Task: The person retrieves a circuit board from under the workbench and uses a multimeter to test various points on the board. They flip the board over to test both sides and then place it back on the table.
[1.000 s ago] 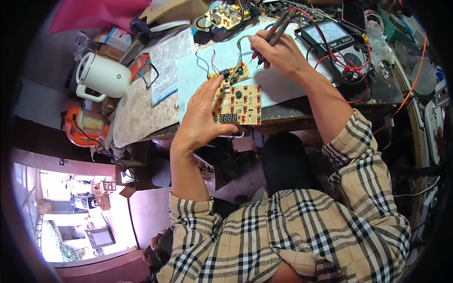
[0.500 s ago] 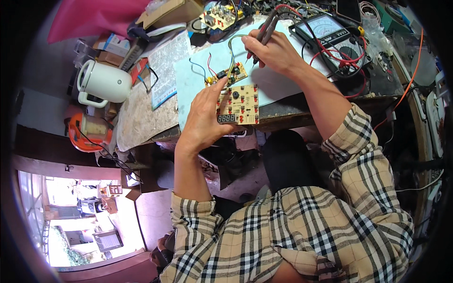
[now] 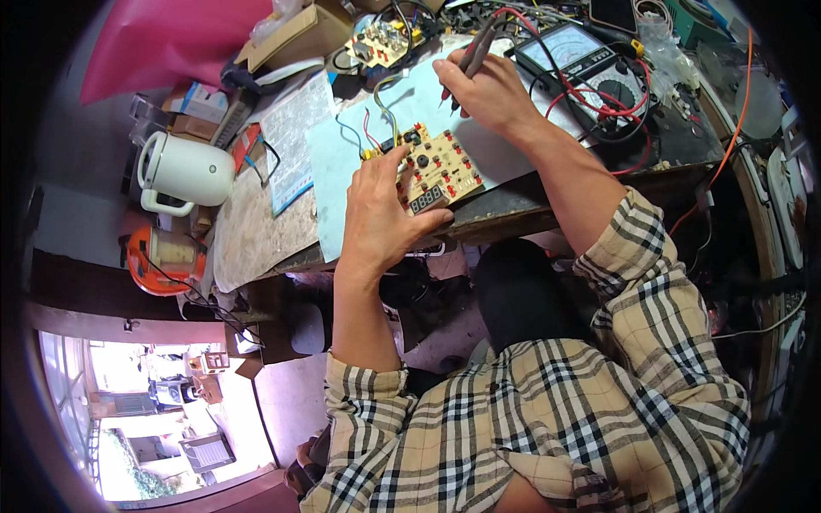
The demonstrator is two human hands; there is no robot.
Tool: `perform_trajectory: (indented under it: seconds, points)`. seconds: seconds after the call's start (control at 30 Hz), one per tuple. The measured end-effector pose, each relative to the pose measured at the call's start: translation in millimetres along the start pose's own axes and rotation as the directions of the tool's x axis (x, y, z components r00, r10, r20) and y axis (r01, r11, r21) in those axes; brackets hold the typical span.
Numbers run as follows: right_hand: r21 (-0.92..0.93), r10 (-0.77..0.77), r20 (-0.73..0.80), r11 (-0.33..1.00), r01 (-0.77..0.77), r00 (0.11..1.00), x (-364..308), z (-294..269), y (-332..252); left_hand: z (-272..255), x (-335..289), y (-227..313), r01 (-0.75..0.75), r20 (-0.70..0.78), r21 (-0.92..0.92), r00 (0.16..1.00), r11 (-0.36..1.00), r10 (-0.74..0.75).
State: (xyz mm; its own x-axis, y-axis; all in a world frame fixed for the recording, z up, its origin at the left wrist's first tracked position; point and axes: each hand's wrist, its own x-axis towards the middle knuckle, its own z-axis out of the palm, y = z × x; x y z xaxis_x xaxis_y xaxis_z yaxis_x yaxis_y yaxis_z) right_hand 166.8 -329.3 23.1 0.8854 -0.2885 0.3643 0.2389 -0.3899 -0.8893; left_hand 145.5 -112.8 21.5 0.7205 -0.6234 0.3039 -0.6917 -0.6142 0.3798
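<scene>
My left hand (image 3: 376,205) grips a tan circuit board (image 3: 439,162) by its left side, thumb along the near edge. The board carries a small digit display (image 3: 428,199), a round black part and several red components. It is tilted over the front of the bench. Coloured wires (image 3: 376,128) rise behind it from a second board, mostly hidden now. My right hand (image 3: 492,94) is closed round a pair of test probes (image 3: 475,56), their tips pointing down just beyond the board and apart from it. An analog multimeter (image 3: 590,64) with red and black leads lies to the right.
A light blue sheet (image 3: 333,205) covers part of the worn bench. Printed paper (image 3: 295,128), a white kettle-like appliance (image 3: 184,171) and an orange container (image 3: 162,256) stand left. Another circuit board (image 3: 380,43) and a cardboard box (image 3: 299,38) lie at the back. An orange cord (image 3: 737,120) hangs right.
The board in my left hand has turned anticlockwise and shifted slightly right, covering more of the board behind it. My right hand keeps the probes in its grip. The whole view has shifted slightly.
</scene>
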Motion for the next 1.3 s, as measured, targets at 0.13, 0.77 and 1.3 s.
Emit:
perform_trajectory:
  seconds: [0.13,0.77,1.3]
  points:
    - [-0.081,-0.051,-0.021,0.995,0.049,0.998,0.8,0.6,3.0,1.8,-1.8,3.5,0.014,0.015,0.028,1.000,1.000,-0.014]
    - [-0.066,-0.073,-0.046,0.995,0.070,0.996,2.1,1.7,7.1,26.4,-29.4,23.1,-0.040,-0.321,0.080,0.945,0.996,0.064]
    - [0.027,0.027,-0.067,0.999,-0.025,0.997,0.1,1.7,-2.0,-13.6,0.5,-14.1,-0.102,-0.050,-0.990,0.895,-0.094,-0.443]
